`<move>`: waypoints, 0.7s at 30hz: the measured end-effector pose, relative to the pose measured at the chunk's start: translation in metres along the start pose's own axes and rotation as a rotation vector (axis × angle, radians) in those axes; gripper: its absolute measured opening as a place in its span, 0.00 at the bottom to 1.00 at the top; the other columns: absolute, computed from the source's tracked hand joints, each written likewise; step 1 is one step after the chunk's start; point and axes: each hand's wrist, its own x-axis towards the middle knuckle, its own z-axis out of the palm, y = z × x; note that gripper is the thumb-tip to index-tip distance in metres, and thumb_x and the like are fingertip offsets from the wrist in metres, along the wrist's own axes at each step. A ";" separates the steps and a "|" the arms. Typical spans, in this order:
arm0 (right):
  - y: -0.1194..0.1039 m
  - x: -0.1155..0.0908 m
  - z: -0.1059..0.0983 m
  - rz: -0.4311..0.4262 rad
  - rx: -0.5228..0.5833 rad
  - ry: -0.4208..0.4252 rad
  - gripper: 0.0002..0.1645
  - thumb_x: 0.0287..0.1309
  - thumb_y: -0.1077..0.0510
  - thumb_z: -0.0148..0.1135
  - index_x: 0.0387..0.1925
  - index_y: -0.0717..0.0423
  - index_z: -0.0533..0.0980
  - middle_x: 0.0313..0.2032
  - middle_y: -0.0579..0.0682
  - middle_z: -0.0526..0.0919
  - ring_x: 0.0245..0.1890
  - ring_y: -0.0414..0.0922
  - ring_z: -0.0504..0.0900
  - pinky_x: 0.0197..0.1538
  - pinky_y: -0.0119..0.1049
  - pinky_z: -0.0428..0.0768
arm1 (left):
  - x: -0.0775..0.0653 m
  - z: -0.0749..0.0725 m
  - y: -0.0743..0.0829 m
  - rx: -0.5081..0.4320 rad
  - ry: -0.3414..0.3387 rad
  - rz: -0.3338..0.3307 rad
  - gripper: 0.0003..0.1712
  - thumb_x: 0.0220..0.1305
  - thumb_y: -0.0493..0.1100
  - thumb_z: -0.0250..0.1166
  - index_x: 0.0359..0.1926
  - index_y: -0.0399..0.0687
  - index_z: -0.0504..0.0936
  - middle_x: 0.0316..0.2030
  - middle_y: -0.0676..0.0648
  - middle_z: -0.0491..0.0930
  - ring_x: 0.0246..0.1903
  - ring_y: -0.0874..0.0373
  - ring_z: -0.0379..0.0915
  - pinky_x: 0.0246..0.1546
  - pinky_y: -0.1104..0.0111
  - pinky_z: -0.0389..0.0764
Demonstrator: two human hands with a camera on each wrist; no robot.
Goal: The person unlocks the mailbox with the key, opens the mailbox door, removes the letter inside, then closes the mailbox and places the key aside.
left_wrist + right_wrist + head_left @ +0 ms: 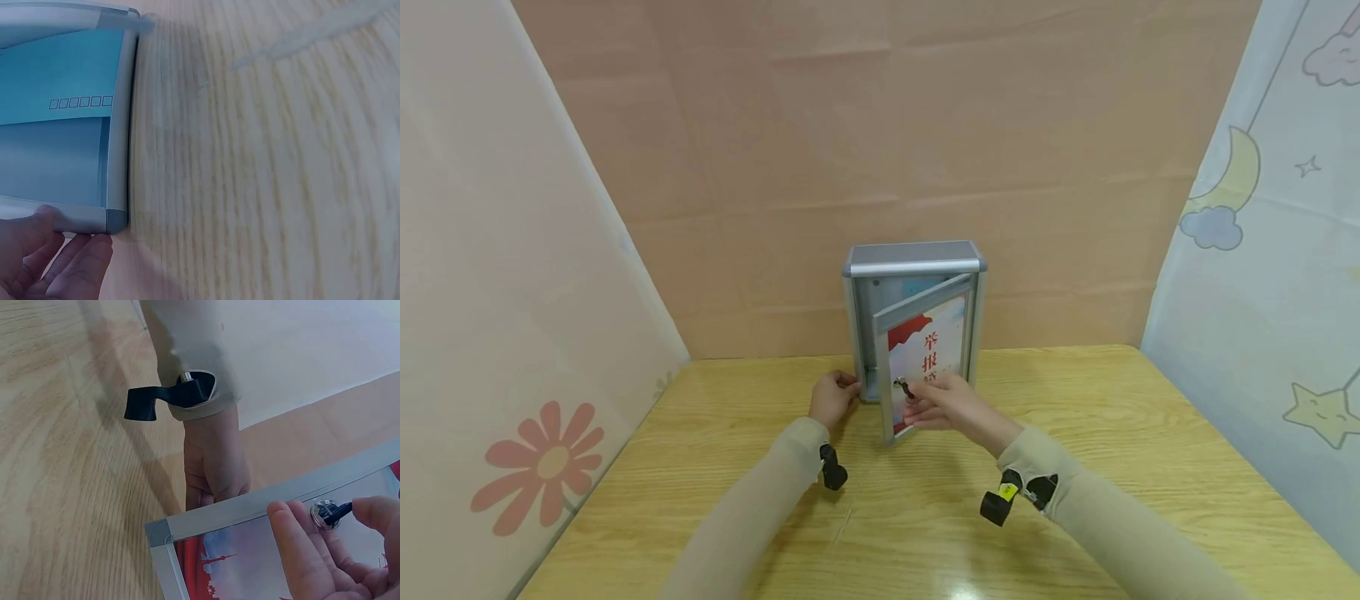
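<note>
A grey metal-framed box (pixel 916 255) stands upright against the back wall. Its front door (pixel 951 333), bearing a red-and-white poster with Chinese characters, is swung partway out on the right side. My left hand (pixel 835 398) grips the box's lower left edge, thumb on the front of the frame and fingers around the outside. Inside lies a turquoise envelope (pixel 62 78) with a row of small printed squares. A black-headed key (pixel 339 514) sticks out of the door's round silver lock (pixel 322 512). My right hand (pixel 951 406) pinches the key, thumb at its head and fingers beside the lock.
The box stands near the back of a wood-grain table (pixel 760 517). A peach backdrop (pixel 887 125) rises behind it. Patterned side panels, one with a red flower (pixel 550 467), border the table left and right. Both wrists wear black camera mounts (pixel 832 468).
</note>
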 end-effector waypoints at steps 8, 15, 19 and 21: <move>0.006 -0.023 -0.013 -0.009 -0.035 -0.032 0.29 0.72 0.53 0.49 0.54 0.80 0.68 0.39 0.59 0.85 0.41 0.47 0.86 0.51 0.41 0.82 | 0.001 0.001 -0.002 -0.004 -0.015 -0.001 0.10 0.65 0.39 0.64 0.42 0.35 0.80 0.33 0.42 0.81 0.30 0.52 0.79 0.26 0.71 0.75; 0.007 -0.046 -0.029 -0.009 -0.048 -0.050 0.34 0.71 0.50 0.50 0.55 0.83 0.66 0.39 0.58 0.85 0.40 0.46 0.86 0.51 0.41 0.82 | -0.001 0.002 -0.002 -0.005 -0.018 -0.007 0.10 0.65 0.39 0.64 0.42 0.35 0.80 0.33 0.42 0.81 0.30 0.53 0.78 0.27 0.70 0.76; 0.007 -0.058 -0.037 -0.005 -0.057 -0.039 0.34 0.71 0.49 0.51 0.56 0.81 0.66 0.38 0.56 0.85 0.39 0.45 0.86 0.50 0.40 0.82 | -0.002 0.000 0.000 -0.022 -0.024 -0.016 0.10 0.66 0.39 0.63 0.43 0.36 0.80 0.34 0.42 0.81 0.33 0.50 0.79 0.29 0.69 0.77; 0.006 -0.063 -0.040 -0.009 -0.056 -0.036 0.33 0.71 0.51 0.50 0.57 0.82 0.64 0.38 0.55 0.84 0.39 0.44 0.86 0.50 0.39 0.82 | -0.003 -0.001 0.002 -0.026 -0.023 -0.016 0.10 0.66 0.39 0.63 0.43 0.36 0.80 0.34 0.42 0.81 0.34 0.49 0.80 0.29 0.69 0.77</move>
